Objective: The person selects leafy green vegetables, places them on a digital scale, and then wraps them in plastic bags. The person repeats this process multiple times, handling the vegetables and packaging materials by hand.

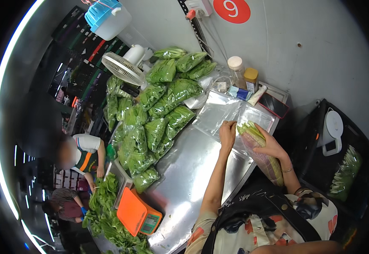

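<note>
My right hand (271, 145) is wrapped around a clear plastic bag of leafy vegetables (260, 158), held slantwise over the table's near edge. Pale green stem ends show at its upper end, and reddish-purple colour shows along its side. My left hand (228, 135) has its fingers closed on clear plastic film beside the stem ends; the exact grip is partly hidden. Beneath both hands lie flat clear plastic bags (217, 109) on the shiny metal table (187, 162).
Bagged green vegetables (159, 104) are piled across the table by a white fan (124, 66). An orange scale (137, 212) stands near loose greens (108, 203). Jars (236, 68) and a phone (273, 105) line the far right edge. Two people work at left; a black crate (311, 165) holds a white-lidded jug (333, 127).
</note>
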Available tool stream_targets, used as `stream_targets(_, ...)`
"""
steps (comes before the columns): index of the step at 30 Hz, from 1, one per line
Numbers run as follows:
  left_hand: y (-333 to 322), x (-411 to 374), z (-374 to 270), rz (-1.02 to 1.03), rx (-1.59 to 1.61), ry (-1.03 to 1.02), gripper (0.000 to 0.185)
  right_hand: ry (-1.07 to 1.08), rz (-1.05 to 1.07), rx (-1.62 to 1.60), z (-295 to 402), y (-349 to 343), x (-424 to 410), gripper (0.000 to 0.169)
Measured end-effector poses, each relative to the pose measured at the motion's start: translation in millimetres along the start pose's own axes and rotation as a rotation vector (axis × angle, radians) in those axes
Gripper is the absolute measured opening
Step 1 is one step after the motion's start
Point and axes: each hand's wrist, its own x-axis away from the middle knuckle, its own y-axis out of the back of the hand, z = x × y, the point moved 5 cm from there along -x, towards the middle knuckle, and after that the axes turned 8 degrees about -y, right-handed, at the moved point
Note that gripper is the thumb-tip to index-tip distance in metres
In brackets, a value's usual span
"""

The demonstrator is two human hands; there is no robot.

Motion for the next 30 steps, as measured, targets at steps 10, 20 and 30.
stream_targets(10, 30.3, 23.3, -60.1, 0.05, -0.374, -0.231, 0.016, -0.076, -0.17, 0.395, 5.9, -10.6, -14.1, 0.091)
stream_targets(20, 94.1, 77.3, -39.4, -0.16, -0.455, -0.135, 0.019, 0.11, 0.079, 0.089, -6.6, -89.5, -40.9, 0.093)
stream_targets(30, 188.6, 150.0, -38.0, -0.667, -0.358, -0.015, 0.014, 0.065, 0.632, -0.432, 54.3, -210.3, -29.7, 0.089)
